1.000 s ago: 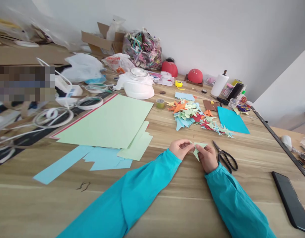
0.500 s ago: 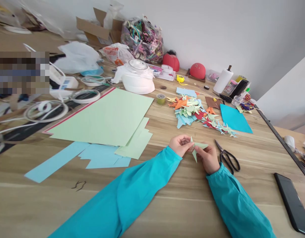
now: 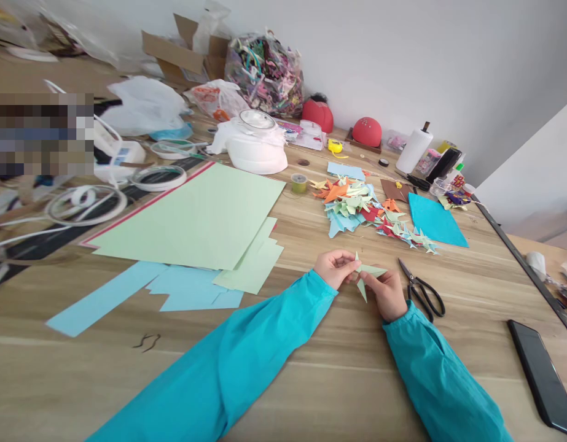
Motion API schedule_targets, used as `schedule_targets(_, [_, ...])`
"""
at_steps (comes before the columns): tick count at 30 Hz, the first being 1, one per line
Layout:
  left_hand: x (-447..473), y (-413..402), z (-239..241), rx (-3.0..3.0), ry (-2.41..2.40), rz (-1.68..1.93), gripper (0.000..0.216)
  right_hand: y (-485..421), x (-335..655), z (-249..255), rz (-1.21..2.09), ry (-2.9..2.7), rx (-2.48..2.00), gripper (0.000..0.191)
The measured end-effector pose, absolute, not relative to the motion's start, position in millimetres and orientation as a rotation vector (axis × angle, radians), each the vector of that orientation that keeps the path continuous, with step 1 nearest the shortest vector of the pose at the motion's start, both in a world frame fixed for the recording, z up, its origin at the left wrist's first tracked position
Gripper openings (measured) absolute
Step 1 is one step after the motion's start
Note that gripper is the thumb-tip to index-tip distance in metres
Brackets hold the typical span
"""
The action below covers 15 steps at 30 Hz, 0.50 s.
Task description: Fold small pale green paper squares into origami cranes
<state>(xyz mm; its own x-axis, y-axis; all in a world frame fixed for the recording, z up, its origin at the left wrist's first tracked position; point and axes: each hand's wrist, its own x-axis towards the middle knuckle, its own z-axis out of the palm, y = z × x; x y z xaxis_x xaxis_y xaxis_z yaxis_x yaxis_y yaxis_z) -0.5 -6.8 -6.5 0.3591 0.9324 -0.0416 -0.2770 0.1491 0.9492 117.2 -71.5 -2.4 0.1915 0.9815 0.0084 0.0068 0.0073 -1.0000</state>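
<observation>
Wooden table [image 3: 311, 380]: paper figures [image 3: 366, 212] at twelve o'clock from the folded paper [image 3: 373, 269], scissors [image 3: 415, 281] at three.
Folded paper: pale green, pointed, at the clock's centre.
Left hand [image 3: 333, 269]: pinching its nine o'clock side.
Right hand [image 3: 388, 296]: pinching its four o'clock side.
Folding: likely shaping points; next move calls for steady pinching.

Illumination is bright and diffuse. Shadows on the table [image 3: 311, 393] are soft. Wide-angle distortion stretches the phone [image 3: 541, 374]; pixelation masks part of the left edge.
</observation>
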Motion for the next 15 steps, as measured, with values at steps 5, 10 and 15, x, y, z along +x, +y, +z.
schedule_targets(5, [-0.4, -6.7, -6.1, 1.097, 0.795, 1.004, 0.026, -71.8, 114.2, 2.5, 1.021, -1.104, -1.322, 0.019])
schedule_targets(10, [-0.1, -7.2, -6.2, 1.121, 0.799, 1.003, 0.025, -71.9, 112.3, 6.3, 0.995, -1.151, -1.318, 0.018])
schedule_targets(15, [2.0, -3.1, -12.3, 1.13, 0.802, 0.961, 0.029, -72.2, 114.8, 4.3, 0.996, -1.172, -1.305, 0.017])
